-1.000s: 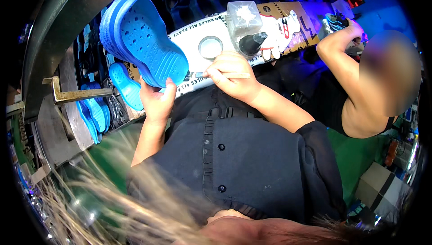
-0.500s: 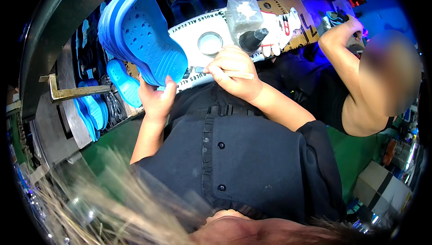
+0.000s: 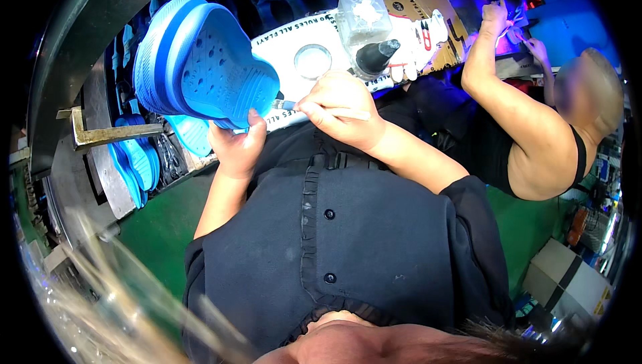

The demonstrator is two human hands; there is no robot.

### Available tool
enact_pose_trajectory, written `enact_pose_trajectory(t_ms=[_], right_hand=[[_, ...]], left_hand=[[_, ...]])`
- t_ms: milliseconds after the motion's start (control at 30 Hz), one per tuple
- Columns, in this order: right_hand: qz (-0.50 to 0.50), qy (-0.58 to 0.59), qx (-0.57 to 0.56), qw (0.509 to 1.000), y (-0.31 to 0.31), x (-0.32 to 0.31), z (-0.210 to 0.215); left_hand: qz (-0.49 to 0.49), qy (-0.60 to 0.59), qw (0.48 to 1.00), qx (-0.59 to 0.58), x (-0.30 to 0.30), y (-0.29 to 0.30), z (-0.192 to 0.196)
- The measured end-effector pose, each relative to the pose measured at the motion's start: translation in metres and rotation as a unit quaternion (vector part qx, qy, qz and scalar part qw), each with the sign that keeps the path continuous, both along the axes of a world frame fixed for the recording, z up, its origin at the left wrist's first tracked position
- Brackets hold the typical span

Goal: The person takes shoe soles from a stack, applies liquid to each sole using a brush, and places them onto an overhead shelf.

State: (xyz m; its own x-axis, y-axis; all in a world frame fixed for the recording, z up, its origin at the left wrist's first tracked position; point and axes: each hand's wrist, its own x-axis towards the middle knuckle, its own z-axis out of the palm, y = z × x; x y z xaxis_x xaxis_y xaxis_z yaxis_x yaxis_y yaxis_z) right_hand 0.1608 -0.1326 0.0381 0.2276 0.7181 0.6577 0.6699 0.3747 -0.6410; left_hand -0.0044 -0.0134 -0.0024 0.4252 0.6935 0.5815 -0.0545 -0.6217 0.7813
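My left hand point(image 3: 241, 147) grips a thick blue shoe sole point(image 3: 224, 63) from below, thumb over its near end. It looks layered, perhaps several soles stacked; I cannot tell. The sole is tilted, its perforated inner face toward my right. In my right hand point(image 3: 344, 106) is a brush with a pale handle point(image 3: 354, 114), pinched between thumb and fingers. The bristle end point(image 3: 281, 104) is at the sole's near right edge; whether it touches is unclear. Just beyond my right hand, a round shallow dish point(image 3: 296, 62) with whitish contents stands on the white printed bench covering point(image 3: 274, 42).
A black cone-topped bottle point(image 3: 374, 58) and a clear plastic tub point(image 3: 364, 18) stand past the dish, beside white gloves point(image 3: 436, 30) and cardboard point(image 3: 418, 8). More blue soles point(image 3: 137, 157) lie at left, near a metal bracket point(image 3: 114, 135). A co-worker point(image 3: 525, 123) works at right.
The sole has tilted and shifted slightly left, showing more of its side. My right hand and the brush have moved a little left. The co-worker's arm has risen.
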Motion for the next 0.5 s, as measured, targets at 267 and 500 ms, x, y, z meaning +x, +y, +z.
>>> enact_pose_trajectory(t_ms=[267,500], right_hand=[[0.017,0.029,-0.033,0.999,-0.01,0.008,-0.006],[0.019,0.005,-0.036,0.999,-0.003,0.007,0.0]], left_hand=[[0.009,-0.003,0.999,0.039,-0.003,0.002,-0.004],[-0.012,0.02,0.998,0.065,0.001,0.003,-0.001]])
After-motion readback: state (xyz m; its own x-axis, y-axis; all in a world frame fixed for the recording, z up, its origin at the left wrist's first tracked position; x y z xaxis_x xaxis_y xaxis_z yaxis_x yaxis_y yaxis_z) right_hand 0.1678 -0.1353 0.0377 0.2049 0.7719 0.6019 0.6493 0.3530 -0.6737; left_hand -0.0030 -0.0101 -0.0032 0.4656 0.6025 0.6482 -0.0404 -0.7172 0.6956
